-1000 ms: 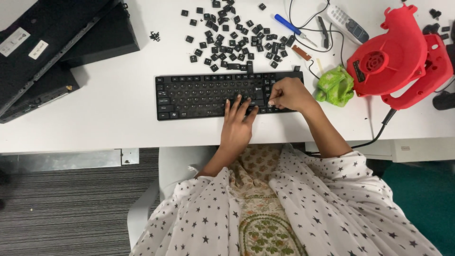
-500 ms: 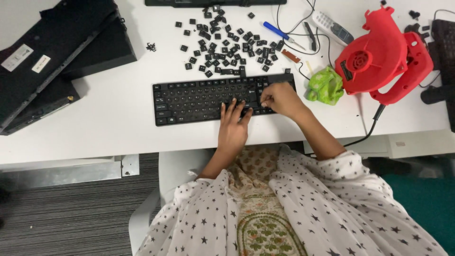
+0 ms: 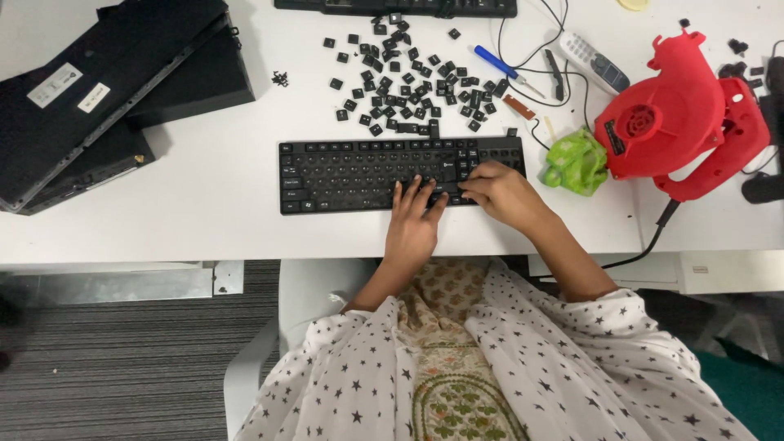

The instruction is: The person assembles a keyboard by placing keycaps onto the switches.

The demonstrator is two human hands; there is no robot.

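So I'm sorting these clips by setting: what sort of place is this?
Probably an electronics repair bench: a keyboard under both hands, loose keycaps scattered on the white table, and a red blower.

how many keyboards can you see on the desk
2: one black keyboard at the desk's near edge under the left hand and right hand; a second keyboard cut off at the top edge. Others may lie outside the frame.

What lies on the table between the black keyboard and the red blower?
In the head view, a crumpled green cloth lies between the black keyboard and the red blower, close beside the blower, apart from the right hand.
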